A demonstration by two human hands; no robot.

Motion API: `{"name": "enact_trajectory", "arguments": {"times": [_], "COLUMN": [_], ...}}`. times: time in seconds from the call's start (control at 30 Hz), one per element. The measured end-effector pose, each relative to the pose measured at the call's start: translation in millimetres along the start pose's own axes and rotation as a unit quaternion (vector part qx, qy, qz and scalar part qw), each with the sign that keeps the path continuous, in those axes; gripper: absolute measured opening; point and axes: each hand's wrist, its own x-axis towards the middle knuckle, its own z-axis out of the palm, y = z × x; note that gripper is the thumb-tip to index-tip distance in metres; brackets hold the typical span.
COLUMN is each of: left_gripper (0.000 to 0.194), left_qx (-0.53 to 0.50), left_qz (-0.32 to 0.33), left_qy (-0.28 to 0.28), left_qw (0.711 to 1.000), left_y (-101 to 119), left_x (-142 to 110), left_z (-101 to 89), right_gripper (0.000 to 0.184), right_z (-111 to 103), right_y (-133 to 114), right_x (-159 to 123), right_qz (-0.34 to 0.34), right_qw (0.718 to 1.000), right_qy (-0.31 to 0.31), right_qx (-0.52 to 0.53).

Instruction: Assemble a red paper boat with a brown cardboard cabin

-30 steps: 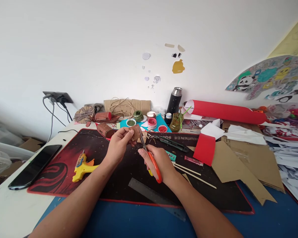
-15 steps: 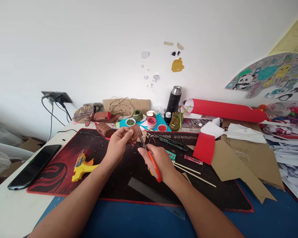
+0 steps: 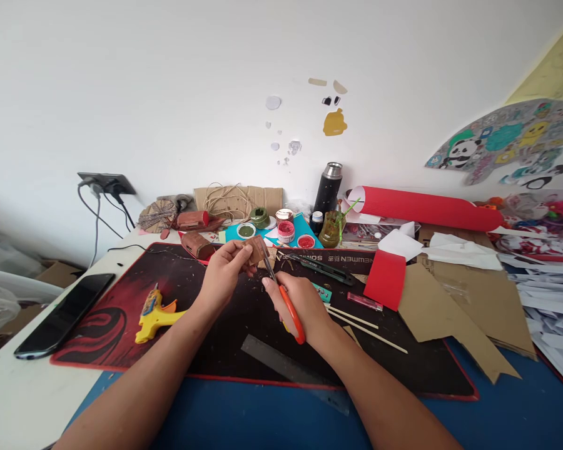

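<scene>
My left hand (image 3: pixel 225 265) pinches a small brown piece (image 3: pixel 258 250), which looks like painted cardboard, between thumb and fingers. My right hand (image 3: pixel 300 303) is closed around the orange handles of a pair of scissors (image 3: pixel 291 312). Their blades point up and away, lying against the right edge of the brown piece. Both hands are above the black and red desk mat (image 3: pixel 216 356). Left of my left forearm lies a yellow glue gun (image 3: pixel 154 319). A clear ruler (image 3: pixel 286 365) rests below the scissors.
A green utility knife (image 3: pixel 328 270) and wooden sticks (image 3: pixel 368 328) lie right of my hands. Open paint pots (image 3: pixel 286 232), a brush jar (image 3: pixel 331 230) and a black flask (image 3: pixel 328 187) stand behind. Cardboard pieces (image 3: pixel 431 306) are at right, a phone (image 3: pixel 65 315) at left.
The scissors and the brown piece hold nearly the same position. The whole view has shifted very slightly.
</scene>
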Motion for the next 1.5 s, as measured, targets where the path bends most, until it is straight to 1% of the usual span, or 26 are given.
{"name": "enact_trajectory", "arguments": {"times": [0.6,0.73,0.83,1.17,1.5], "left_gripper": [0.036,0.036,0.037,0.037,0.037], "left_qx": [0.005,0.004,0.007,0.019,0.022], "left_qz": [-0.002,-0.001,-0.003,0.005,0.0], "left_qy": [-0.001,-0.004,-0.001,0.0,0.0], "left_qw": [1.0,1.0,1.0,1.0,1.0], "left_y": [-2.1,-2.4,-2.8,-4.4,-8.1], "left_x": [-0.1,0.3,1.4,2.8,3.7], "left_z": [0.4,0.3,0.0,-0.1,-0.4], "right_gripper": [0.041,0.043,0.043,0.042,0.044], "right_z": [-1.6,-1.9,-1.4,1.0,2.1], "right_y": [-5.6,-5.0,-2.9,-1.9,-2.5], "right_x": [-2.1,-1.3,-0.4,0.9,0.8], "right_qz": [-0.005,-0.023,-0.029,-0.024,-0.011], "right_qw": [1.0,0.998,0.998,0.997,0.996], "right_qy": [0.007,0.022,0.023,0.021,0.019], "right_qx": [-0.02,-0.047,-0.053,-0.07,-0.082]}}
